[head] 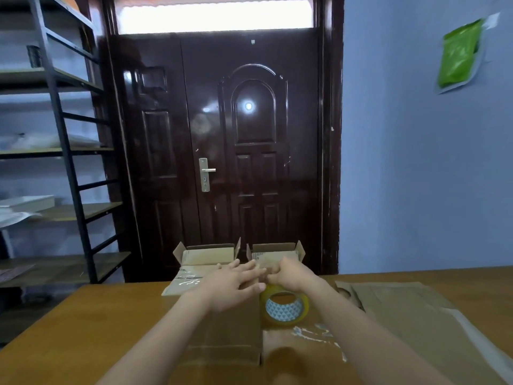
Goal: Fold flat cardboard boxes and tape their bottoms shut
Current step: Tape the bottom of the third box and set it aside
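Note:
A brown cardboard box (230, 334) stands on the wooden table (91, 329) right in front of me, its closed face up. My left hand (236, 284) lies flat on the far end of that face, fingers spread. My right hand (288, 273) is beside it at the box's far right corner, fingers curled; what it grips is hidden. A roll of clear yellowish tape (284, 305) lies just under my right wrist, next to the box. Two folded boxes (206, 259) (277, 252) with flaps open stand at the table's far edge.
A stack of flat cardboard sheets (402, 309) lies on the right side of the table. Scraps of clear tape (316, 333) stick to the cardboard near the roll. A dark door (222, 151) is straight ahead and a metal shelf rack (63, 151) stands at the left.

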The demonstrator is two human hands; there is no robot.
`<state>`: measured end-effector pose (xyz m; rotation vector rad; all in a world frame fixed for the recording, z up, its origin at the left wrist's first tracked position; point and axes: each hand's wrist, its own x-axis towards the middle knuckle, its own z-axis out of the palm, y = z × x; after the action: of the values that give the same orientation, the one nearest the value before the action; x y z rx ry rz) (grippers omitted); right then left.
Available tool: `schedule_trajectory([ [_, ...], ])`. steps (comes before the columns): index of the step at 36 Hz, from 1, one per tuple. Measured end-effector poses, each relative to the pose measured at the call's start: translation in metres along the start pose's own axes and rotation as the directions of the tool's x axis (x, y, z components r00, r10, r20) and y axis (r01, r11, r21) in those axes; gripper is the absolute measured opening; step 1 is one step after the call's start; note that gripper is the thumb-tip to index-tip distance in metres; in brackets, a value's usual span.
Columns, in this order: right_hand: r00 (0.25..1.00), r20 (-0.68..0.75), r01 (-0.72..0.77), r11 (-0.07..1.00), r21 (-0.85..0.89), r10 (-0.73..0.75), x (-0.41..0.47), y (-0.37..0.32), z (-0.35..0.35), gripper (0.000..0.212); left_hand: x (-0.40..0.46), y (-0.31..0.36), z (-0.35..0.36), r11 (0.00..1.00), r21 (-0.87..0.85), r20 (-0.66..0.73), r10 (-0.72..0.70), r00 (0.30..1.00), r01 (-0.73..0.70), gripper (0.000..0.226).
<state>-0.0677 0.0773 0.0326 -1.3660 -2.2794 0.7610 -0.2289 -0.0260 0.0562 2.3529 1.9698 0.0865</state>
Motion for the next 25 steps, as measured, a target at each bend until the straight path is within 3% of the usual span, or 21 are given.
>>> schedule_trajectory([
  [2, 1.0, -0.001, 0.015, 0.995, 0.1, -0.015, -0.004, 0.007, -0.001, 0.044, 0.0, 0.0, 0.002, 0.999, 0.034, -0.016, 0.014, 1.0, -0.013, 0.096],
  [5, 0.999, -0.008, 0.034, 0.965, 0.259, -0.034, -0.011, 0.017, -0.001, 0.042, 0.002, -0.003, 0.003, 0.999, 0.043, -0.04, 0.017, 0.999, -0.016, 0.095],
  [10, 0.999, -0.021, -0.014, 0.776, 0.63, 0.035, -0.024, 0.041, 0.005, 0.022, 0.007, -0.007, 0.006, 0.999, 0.02, -0.053, 0.028, 0.998, -0.027, 0.104],
  [13, 0.998, 0.0, -0.045, 0.689, 0.723, 0.065, -0.029, 0.058, 0.016, 0.043, 0.009, -0.008, 0.006, 0.999, 0.027, -0.045, 0.029, 0.999, -0.028, 0.079],
  [16, 0.996, -0.013, -0.053, 0.69, 0.722, 0.09, -0.029, 0.062, 0.02, 0.054, 0.009, -0.005, 0.005, 1.0, 0.02, -0.029, 0.01, 1.0, -0.009, 0.041],
  [18, 0.995, -0.018, -0.061, 0.751, 0.657, 0.097, -0.027, 0.059, 0.018, 0.05, 0.008, -0.003, 0.006, 1.0, 0.01, -0.025, -0.002, 1.0, 0.002, 0.037],
  [22, 0.992, 0.029, -0.122, 0.878, 0.463, 0.122, -0.02, 0.052, 0.006, 0.054, 0.006, -0.003, 0.007, 1.0, -0.008, -0.037, -0.002, 0.999, 0.001, 0.039],
  [25, 0.99, 0.066, -0.14, 0.916, 0.376, 0.124, -0.018, 0.049, -0.004, 0.055, 0.006, -0.003, 0.005, 1.0, -0.003, -0.039, 0.012, 0.999, -0.012, 0.067],
])
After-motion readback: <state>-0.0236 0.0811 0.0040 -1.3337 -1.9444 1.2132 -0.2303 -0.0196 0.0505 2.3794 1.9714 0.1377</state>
